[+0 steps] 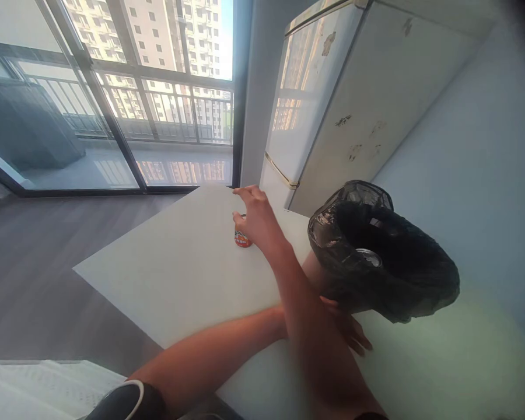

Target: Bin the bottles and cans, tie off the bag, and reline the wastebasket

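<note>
Head view: we find a silver can (369,257) already in the bin (420,289). Our right hand (256,220) half-closes on the orange can (242,239) on the table (179,274), and our left hand (347,331) lies open against the bin, holding nothing.

left hand (349,331) and right hand (256,220) are bare, as are both forearms (227,344); at seven o'clock a dark sleeve (125,402) with a white rim, at five o'clock a sliver of dark cloth (368,416).
</note>
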`<action>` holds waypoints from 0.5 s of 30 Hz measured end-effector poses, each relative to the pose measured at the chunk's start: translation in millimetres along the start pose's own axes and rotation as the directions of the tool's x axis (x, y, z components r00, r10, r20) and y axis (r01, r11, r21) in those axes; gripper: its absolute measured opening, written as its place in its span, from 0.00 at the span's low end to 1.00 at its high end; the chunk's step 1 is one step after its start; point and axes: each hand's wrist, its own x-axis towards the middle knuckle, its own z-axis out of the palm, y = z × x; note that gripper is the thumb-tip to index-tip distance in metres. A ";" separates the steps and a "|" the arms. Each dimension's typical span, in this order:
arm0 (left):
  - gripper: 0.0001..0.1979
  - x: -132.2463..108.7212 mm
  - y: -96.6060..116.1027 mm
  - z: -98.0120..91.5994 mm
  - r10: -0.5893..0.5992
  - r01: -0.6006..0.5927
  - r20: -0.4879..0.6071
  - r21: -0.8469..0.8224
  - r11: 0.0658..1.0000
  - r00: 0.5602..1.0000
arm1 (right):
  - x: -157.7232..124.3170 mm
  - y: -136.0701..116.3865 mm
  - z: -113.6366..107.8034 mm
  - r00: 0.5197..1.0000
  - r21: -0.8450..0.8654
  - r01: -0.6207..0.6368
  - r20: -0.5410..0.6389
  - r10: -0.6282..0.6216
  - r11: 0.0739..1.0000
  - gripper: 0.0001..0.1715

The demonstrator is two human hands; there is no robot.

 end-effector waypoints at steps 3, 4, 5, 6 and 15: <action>0.22 -2.5 -5.1 -13.7 -0.002 0.000 -0.094 -0.024 1.000 0.996 | 8.9 33.9 31.9 0.974 -0.017 -0.109 0.196 0.110 0.994 0.41; 0.19 -3.1 -7.9 -15.9 0.005 -0.007 -0.104 -0.017 1.000 0.995 | 8.3 40.8 34.9 0.957 -0.024 -0.141 0.253 0.143 0.990 0.43; 0.17 -3.3 -10.6 -16.8 0.017 -0.018 -0.118 -0.010 1.000 0.993 | 7.0 45.5 35.7 0.938 -0.031 -0.167 0.303 0.168 0.986 0.43; 0.15 -3.2 -12.8 -16.7 0.033 -0.034 -0.138 -0.003 0.999 0.990 | 5.7 48.3 35.3 0.921 -0.041 -0.182 0.344 0.185 0.982 0.41; 0.31 -4.7 6.0 11.2 0.201 -0.151 -0.148 0.296 0.943 0.968 | -4.3 27.9 18.1 0.942 -0.096 -0.078 0.320 0.105 0.992 0.30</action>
